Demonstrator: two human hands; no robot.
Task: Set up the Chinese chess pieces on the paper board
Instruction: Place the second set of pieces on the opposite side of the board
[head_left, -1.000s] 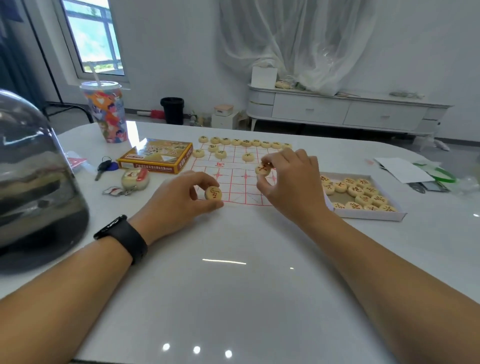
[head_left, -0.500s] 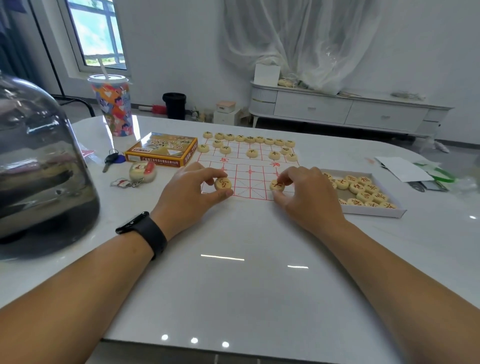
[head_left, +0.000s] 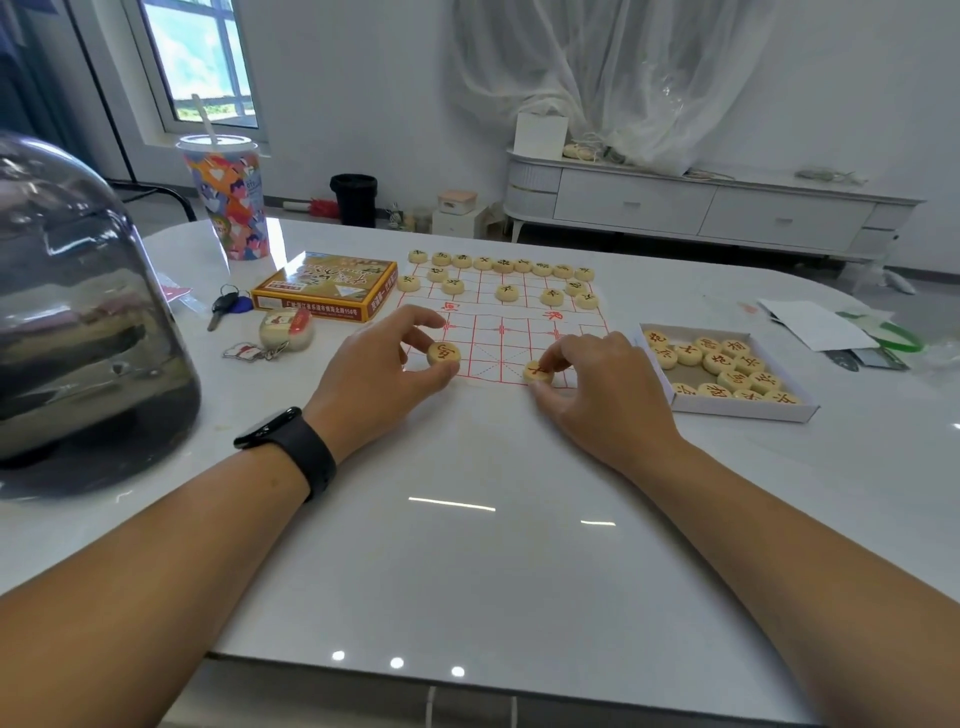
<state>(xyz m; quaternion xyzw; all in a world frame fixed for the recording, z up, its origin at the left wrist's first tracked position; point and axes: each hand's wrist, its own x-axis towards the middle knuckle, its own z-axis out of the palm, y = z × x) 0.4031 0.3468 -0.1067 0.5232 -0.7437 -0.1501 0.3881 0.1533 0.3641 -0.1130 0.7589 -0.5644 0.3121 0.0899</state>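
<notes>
Setting out the red side: the left hand (head_left: 382, 371) pinches one red piece (head_left: 443, 354) at the near-left corner of the paper board (head_left: 501, 332), while the right hand (head_left: 597, 387) pinches a second piece (head_left: 537, 372) on the near edge, right of centre. The far rows look already filled. Next, judging by the tray (head_left: 737, 410) of red pieces just right of the board on the desk (head_left: 467, 545), comes releasing both and fetching more.
</notes>
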